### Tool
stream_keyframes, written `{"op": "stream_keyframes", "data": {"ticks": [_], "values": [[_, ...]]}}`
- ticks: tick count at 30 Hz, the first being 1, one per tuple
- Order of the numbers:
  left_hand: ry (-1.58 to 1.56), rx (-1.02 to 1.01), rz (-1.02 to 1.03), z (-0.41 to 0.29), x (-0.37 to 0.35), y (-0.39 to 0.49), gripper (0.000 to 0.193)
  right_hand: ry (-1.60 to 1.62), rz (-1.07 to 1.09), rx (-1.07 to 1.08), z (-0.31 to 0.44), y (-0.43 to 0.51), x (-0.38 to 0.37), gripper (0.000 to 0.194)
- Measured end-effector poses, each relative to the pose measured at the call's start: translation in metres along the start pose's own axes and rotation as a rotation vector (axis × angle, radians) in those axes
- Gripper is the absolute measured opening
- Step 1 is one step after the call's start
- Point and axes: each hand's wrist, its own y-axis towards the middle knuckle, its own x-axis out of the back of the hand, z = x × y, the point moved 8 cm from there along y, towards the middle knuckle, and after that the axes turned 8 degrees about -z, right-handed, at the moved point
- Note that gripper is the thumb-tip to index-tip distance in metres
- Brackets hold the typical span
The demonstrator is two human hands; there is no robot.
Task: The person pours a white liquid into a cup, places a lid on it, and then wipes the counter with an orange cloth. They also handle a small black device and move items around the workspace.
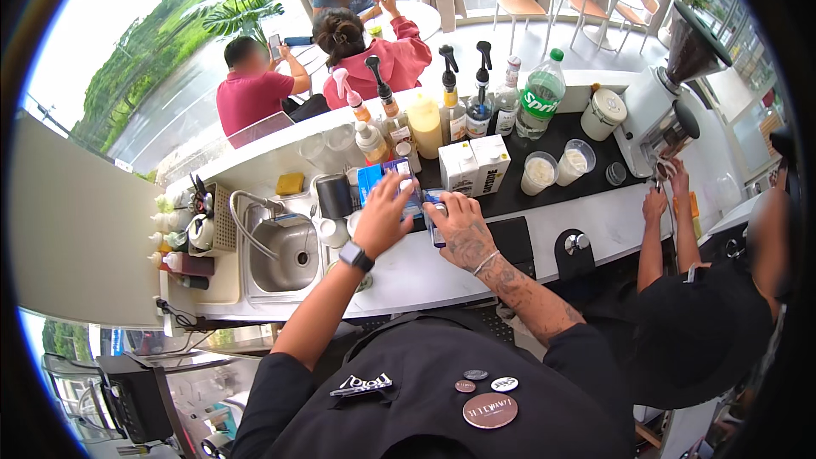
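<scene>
My left hand (382, 220) is spread over a blue carton (368, 182) and a purple-blue carton (414, 203) behind the counter's front strip. Its fingers are apart, and a watch is on the wrist. My right hand (460, 233) is on a small purple-and-white carton (437, 237), its fingers curled around the capped top and partly hiding it. Just beyond that hand stand two white capped cartons (458, 169). Further right, two clear plastic cups (539, 173) hold a pale, creamy-looking filling. A black pitcher (335, 196) stands left of my left hand.
A steel sink (280, 280) with a curved faucet lies left. Pump bottles (454, 118) and a Sprite bottle (540, 102) line the counter's back. At right, a co-worker's hands (663, 194) are at a coffee grinder (644, 121). A tamper (577, 242) sits near the front edge.
</scene>
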Motion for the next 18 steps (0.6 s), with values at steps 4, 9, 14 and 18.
{"op": "stream_keyframes", "data": {"ticks": [4,9,14,18], "values": [[-0.486,0.192,0.048,-0.054,0.006,-0.047,0.086,0.18,-0.108,-0.264,0.007,0.0,0.051,0.076],[-0.578,0.425,0.101,-0.047,-0.017,-0.063,0.075,0.241,0.178,-0.455,0.001,-0.02,0.038,0.088],[-1.113,0.224,0.412,-0.03,-0.039,-0.053,0.07,0.256,0.458,-0.197,0.002,-0.021,0.054,0.079],[-0.6,0.118,0.025,-0.007,-0.012,-0.022,0.076,0.138,0.37,-0.378,-0.022,0.005,0.029,0.076]]}}
